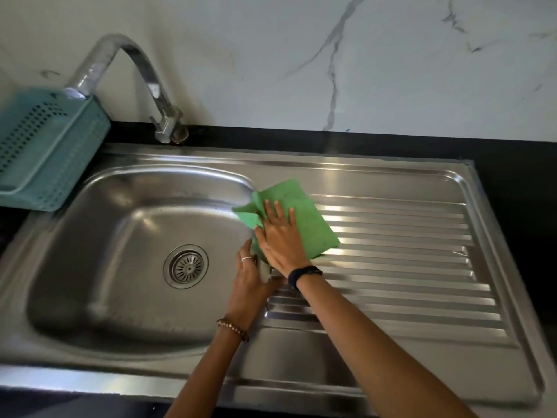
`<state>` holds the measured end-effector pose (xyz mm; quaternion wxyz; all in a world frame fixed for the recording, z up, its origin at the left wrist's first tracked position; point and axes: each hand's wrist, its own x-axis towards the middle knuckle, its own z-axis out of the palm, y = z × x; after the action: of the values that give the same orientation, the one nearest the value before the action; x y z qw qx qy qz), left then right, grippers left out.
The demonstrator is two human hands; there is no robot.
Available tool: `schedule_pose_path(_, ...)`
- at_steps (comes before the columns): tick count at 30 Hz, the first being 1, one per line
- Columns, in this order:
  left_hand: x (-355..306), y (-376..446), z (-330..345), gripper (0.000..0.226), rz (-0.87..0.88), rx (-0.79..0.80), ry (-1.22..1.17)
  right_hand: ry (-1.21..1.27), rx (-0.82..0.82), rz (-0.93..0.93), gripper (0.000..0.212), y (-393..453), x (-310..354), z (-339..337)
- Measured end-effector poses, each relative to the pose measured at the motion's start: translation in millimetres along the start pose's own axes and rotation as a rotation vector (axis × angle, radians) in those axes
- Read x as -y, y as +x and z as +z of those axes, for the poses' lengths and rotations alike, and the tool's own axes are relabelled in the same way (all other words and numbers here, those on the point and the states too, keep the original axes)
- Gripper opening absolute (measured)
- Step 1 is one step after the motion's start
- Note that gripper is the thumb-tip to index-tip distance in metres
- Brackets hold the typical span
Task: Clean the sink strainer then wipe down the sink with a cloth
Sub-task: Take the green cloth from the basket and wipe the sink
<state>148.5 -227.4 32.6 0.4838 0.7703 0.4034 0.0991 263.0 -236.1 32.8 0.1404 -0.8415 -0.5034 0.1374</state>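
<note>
Marble wall backs a steel sink [391, 173] set in a dark counter. On its ribbed drainboard, beside the basin, lies a green cloth [304, 224]; the right hand [280, 239] presses it flat, fingers spread. The left hand [251, 282] rests just beside, its grip unclear. The strainer [186, 266] sits in the basin drain. A teal basket [45, 152] stands under the faucet [150, 86].

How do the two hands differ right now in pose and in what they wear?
The right hand lies flat with fingers spread, pressing the green cloth; the left hand is narrower in pose, fingers together at the cloth's lower edge. The right wrist wears a dark band, the left a beaded bracelet and a finger ring. Both meet at the steel sink's basin edge.
</note>
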Motion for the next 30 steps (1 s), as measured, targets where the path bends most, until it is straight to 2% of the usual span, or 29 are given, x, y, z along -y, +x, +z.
schedule_pose_path(6, -3.6, -2.4, 4.9, 0.104, -0.030, 0.011, 0.046, -0.045, 0.027, -0.155, 0.045, -25.1, -21.4, 0.0)
schedule_pose_path(9, -10.4, -7.5, 10.7, 0.106, 0.008, -0.046, 0.197, 0.056, -0.029, -0.151, 0.045, -42.5, -40.6, -7.7)
schedule_pose_path(13, -28.5, -20.9, 37.3, 0.099, 0.116, -0.017, 0.428, 0.058, -0.104, -0.027, 0.047, -72.7, -90.5, -23.1)
schedule_pose_path(17, -60.8, -27.5, 86.7, 0.087, 0.199, 0.156, 0.566, -0.102, -0.129, 0.142, 0.048, -110.6, -159.8, -48.1)
schedule_pose_path(21, -93.7, -38.3, 131.1, 0.083, 0.200, 0.303, 0.705, -0.121, -0.170, 0.307, 0.046, -148.2, -224.1, -82.6)
schedule_pose_path(25, -104.2, -37.0, 132.0, 0.080, 0.145, 0.316, 0.763, -0.142, -0.119, 0.396, 0.047, -164.7, -254.4, -103.7)
schedule_pose_path(30, -98.4, -38.7, 130.7, 0.080, 0.159, 0.269, 0.756, -0.065, -0.096, 0.454, 0.049, -176.3, -244.5, -98.0)
